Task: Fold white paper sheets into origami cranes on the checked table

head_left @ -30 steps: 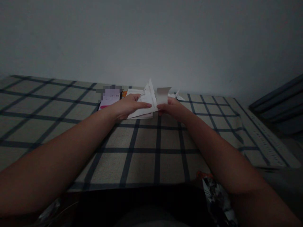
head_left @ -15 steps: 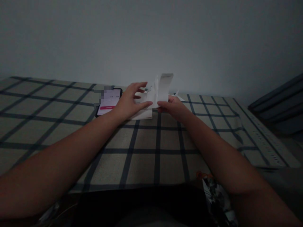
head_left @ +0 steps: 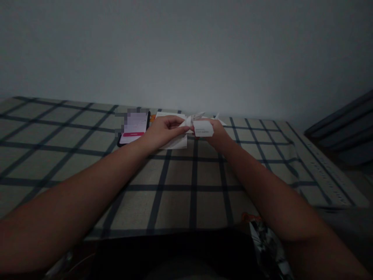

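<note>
Wall: plain grey wall (head_left: pixel 186 54) filling the whole upper half of the frame, and it's dim in here.
Cloth: a pale checked tablecloth (head_left: pixel 180 171) with dark blue lines, stretching across the middle; lettering runs down its right edge.
Fabric: dark, ridged fabric (head_left: pixel 346 132) at the right edge.
Packet: a shiny black-and-silver packet (head_left: pixel 268 245), lower right, beside the right forearm.
Left hand: here's the left hand (head_left: pixel 161 130), just left of centre, thumb and fingers pinching the white paper.
Right hand: and the right hand (head_left: pixel 217 132), just right of centre, fingers curled in on the same paper, partly hidden behind it.
Phone: a lit smartphone (head_left: pixel 135 128), left of the left hand, magenta bar on screen, part pixelated.
Sheet: a white sheet (head_left: pixel 179 143) lies flat under the left hand.
Paper: the creased white paper (head_left: pixel 189 121), dead centre, between both hands; its printed flap (head_left: pixel 203 128) covers the right fingers.
Orange: a small orange item (head_left: pixel 152 117) peeks out beside the phone.
</note>
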Tool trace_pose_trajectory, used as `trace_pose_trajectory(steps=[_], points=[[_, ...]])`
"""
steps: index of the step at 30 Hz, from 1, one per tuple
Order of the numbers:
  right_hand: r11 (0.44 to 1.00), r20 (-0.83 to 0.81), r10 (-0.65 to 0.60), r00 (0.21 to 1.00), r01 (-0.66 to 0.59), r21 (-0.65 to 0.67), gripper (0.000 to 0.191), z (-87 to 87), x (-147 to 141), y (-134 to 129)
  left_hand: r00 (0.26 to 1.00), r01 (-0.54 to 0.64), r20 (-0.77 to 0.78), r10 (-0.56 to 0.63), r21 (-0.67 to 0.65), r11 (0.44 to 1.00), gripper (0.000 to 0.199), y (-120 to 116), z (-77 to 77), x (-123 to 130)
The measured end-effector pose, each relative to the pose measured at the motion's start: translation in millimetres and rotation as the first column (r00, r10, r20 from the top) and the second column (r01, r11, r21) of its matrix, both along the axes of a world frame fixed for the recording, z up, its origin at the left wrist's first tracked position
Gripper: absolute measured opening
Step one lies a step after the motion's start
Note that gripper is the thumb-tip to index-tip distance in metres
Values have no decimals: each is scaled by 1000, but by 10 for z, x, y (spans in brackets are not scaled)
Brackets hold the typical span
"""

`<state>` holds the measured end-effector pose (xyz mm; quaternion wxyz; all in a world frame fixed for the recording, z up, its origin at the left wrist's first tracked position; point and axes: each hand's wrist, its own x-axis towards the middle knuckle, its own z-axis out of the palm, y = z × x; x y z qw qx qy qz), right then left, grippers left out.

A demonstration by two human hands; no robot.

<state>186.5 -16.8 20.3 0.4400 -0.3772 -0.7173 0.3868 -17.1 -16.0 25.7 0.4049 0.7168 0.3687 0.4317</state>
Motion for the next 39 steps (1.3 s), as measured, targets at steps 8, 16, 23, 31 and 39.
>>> trace_pose_trajectory(steps=[8, 16, 23, 31, 39], points=[[988, -14, 22, 1000, -23, -156, 35, 75, -44, -79, 994, -45, 86, 71, -268, 962, 25, -7, -49, 11], [988, 6, 32, 999, -31, -150, 32, 1, 2, -15, 996, -93, -13, 93, -283, 955, 28, 11, -46, -18], [986, 57, 48, 997, -39, -161, 30, 2, 7, -7, 995, -92, -63, 77, -288, 953, 23, -26, -16, -16], [984, 99, 62, 993, -44, -174, 27, -24, 8, 17, 982, -82, -180, 59, -123, 989, 25, -16, -40, -41], [994, 130, 63, 990, -50, -98, 33, -105, 8, 56, 965, -65, -256, 64, 2, 998, 30, -8, -43, -55]])
